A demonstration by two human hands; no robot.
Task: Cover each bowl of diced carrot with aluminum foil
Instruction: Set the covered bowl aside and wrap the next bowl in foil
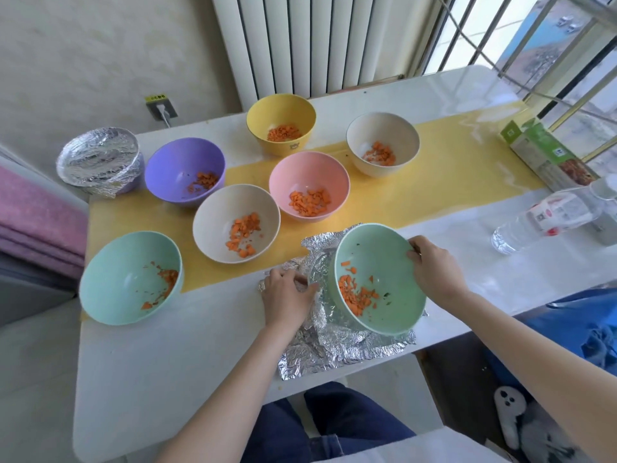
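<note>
Hooked over the right rim of the mint bowl (377,279) with the right grip (434,272), seemingly tipping it up on edge with the mouth leaning toward the wearer and the diced carrot (357,297) heaped on the low side. Curled over a bunched fold of the foil sheet (340,352) with the left grip (287,292), hard against the bowl's left flank, probably to pin the sheet against sliding during the lift. Crumpled under and around the bowl at the near edge of the bench (167,362), not across the mouth, so no cover here yet. Likely next: freeing the sheet and drawing it over the rim. Farther out, only one finished — the foil-capped bowl (96,158) at the far left corner. Open and waiting, each with carrot: second mint bowl (110,289), near beige bowl (213,228), purple bowl (173,165), pink bowl (309,172), yellow bowl (281,111), far beige bowl (382,128), grouped on and beside the yellow runner (417,198). Well off to the right, clear of the work — foil box (547,155) and water bottle (547,215) on its side.
</note>
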